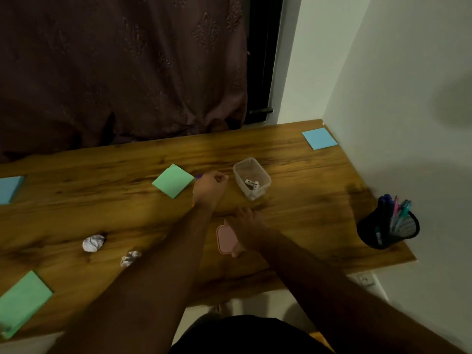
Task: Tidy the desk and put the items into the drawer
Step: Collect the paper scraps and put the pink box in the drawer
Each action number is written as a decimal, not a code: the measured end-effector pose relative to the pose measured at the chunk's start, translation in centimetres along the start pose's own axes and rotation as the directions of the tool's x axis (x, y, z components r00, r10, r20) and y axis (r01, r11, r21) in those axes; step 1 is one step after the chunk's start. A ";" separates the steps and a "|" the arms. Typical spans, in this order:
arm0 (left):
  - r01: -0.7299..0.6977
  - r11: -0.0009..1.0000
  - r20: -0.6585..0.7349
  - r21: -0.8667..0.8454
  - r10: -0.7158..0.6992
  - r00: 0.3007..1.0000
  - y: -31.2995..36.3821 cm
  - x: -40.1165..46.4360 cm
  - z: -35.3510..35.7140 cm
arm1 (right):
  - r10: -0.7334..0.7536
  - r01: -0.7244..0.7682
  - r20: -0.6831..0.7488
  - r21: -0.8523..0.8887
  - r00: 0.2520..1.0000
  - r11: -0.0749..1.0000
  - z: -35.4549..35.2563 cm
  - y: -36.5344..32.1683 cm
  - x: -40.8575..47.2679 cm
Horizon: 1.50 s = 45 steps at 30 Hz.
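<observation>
On the desk (pixel 293 226): four paper pads, two crumpled balls; left hand (pixel 210 185) fisted, right hand (pixel 246 227) pinches pink lid (pixel 226 238)

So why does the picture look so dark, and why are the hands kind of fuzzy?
Head view: the room light is dim, so the wooden desk looks brownish and murky; the left hand and right hand are smeared by motion blur; a soft dark shadow lies on the white wall; the wide lens bends the desk's edges.
</observation>
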<state>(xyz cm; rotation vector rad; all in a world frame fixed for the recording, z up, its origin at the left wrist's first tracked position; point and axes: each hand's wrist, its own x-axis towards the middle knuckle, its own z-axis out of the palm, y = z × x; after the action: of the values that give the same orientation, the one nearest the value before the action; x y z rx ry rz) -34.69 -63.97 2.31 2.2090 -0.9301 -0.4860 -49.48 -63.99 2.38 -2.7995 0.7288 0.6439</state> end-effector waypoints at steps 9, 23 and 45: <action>0.118 0.903 0.044 -0.413 -0.109 0.993 -0.3 -2.8 -1.0 | 0.065 0.035 -0.125 0.670 0.990 0.742 -2.0 2.0 -1.6; 0.303 0.678 0.245 -0.670 -0.183 0.952 4.7 -0.2 -1.2 | 0.544 0.056 -0.128 0.988 0.829 0.146 -9.9 8.2 0.8; 0.213 0.918 0.081 -0.335 -0.197 0.977 4.1 1.1 2.0 | 0.514 -0.240 -0.302 0.624 0.803 0.743 -6.8 11.3 6.0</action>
<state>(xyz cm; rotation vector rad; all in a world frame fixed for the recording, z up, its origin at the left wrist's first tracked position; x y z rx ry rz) -37.06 -67.77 3.71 1.9882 -0.5841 -0.7401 -47.90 -78.13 5.04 -2.2413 1.3640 -0.2114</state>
